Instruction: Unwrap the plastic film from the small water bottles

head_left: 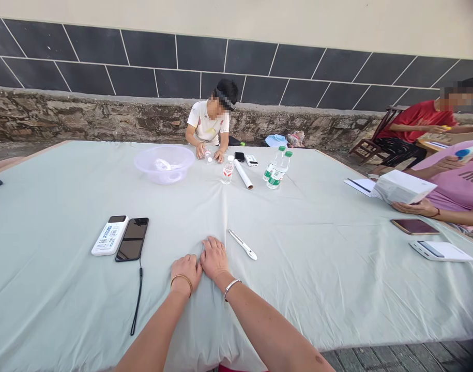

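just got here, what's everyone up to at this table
The wearer's left grip and right grip rest side by side on the cloth, holding nothing. A white utility knife lies nearby, to the right. Opposite, a person in white leans over a small bottle; at right, a person in pink holds a white box.

Matt cloth below, slick plastic all over it!
Here's the tablecloth, dull, creased fabric, and on it a utility knife in smooth white plastic; now the black smartphone, glossy as glass, beside a smooth plastic power bank. A gold-toned bangle and a silver-toned bracelet gleam like polished metal. Further up, a translucent plastic basin, clear plastic green-capped bottles, a smooth white roll, then rough stone masonry under smooth dark tiles.
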Tool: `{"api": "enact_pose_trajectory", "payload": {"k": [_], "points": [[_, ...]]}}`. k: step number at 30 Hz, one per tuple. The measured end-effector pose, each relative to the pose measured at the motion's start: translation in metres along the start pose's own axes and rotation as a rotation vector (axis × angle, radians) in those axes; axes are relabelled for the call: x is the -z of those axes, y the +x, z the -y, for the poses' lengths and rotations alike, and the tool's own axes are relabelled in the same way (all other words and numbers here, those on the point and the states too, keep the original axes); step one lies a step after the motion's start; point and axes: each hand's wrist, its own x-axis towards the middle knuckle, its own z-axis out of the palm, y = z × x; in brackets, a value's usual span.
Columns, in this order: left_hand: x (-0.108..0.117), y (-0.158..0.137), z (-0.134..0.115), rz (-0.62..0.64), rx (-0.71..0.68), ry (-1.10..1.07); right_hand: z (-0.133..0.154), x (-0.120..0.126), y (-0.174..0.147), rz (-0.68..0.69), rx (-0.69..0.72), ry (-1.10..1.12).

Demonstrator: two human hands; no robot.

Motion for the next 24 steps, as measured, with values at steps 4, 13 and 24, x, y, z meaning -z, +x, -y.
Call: {"api": "enact_pose_trajectory", "payload": {"k": [4, 13, 24], "points": [[-0.0005, 0.0007, 0.0001, 0.001, 0.003, 0.004, 0.0001, 0.0005, -0.0004, -0.005, 0.001, 0.002], [-0.001, 0.0015, -0.0004, 0.011, 0.021, 0.005, -0.0002, 0.0002, -0.0004, -0.005, -0.01, -0.006], [-0.0022, 0.0024, -0.0008, 0.005, 0.023, 0.002, 0.0, 0.0012, 0.0002, 0.005, -0.01, -0.014]]}}
